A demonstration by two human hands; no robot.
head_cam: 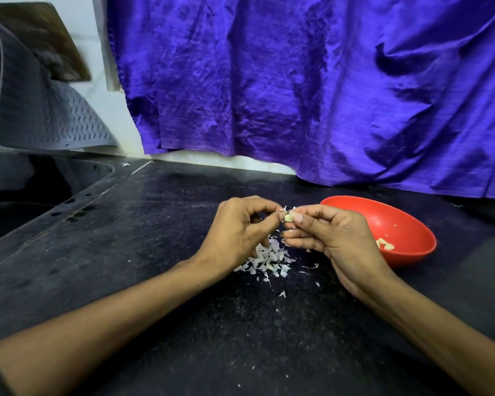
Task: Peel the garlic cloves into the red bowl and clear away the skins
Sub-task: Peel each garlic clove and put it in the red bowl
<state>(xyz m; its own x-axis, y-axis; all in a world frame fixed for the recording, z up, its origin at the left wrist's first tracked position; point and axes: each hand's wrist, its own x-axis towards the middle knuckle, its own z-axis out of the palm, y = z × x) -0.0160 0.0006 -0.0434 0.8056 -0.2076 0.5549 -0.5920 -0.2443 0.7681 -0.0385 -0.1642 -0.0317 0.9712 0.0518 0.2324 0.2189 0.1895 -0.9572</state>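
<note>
Over the skins (265, 260) mid-counter (160, 230), a tiny, light, slick garlic clove (288, 217) is pinched by left hand (236, 231) and right hand (336, 234) fingertips, probably best gripped end-to-end, red bowl (406, 224) just beside.

Pale garlic clove (288, 217) held above skins (269, 260), red bowl (397, 224) beside, peeled cloves (385, 244) inside

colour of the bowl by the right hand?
Red bowl, plain, no pattern; head view shows it.

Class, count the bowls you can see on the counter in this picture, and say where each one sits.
1. The red bowl sits on the dark counter, just beyond the right hand. None else shows.
</note>
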